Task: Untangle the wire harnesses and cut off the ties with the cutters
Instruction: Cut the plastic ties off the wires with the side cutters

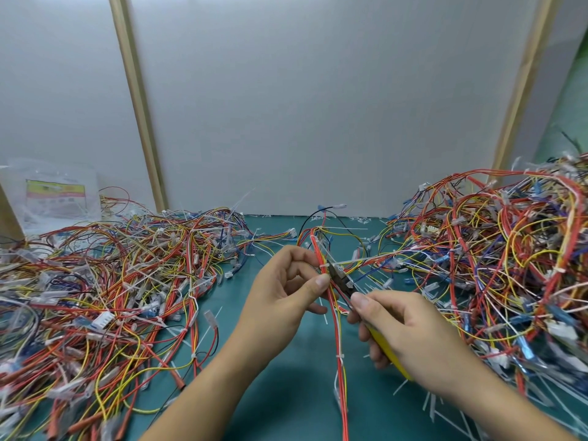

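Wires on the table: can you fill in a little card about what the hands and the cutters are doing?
Left hand: pinches the wire bundle, red and yellow
Right hand: grips the cutters, yellow handles
Cutter tip: at a white tie wrapped round the bundle
Left pile: tangled wires, low
Right pile: tangled wires, taller
Table: green, white tie bits scattered

Bright even light, soft shadows, wide-angle edge distortion, slight blur

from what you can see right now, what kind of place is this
Probably a wire-harness rework bench: heaped red, yellow and blue wire harnesses on a teal work mat, cut white plastic tie scraps, yellow-handled cutters in the right hand.
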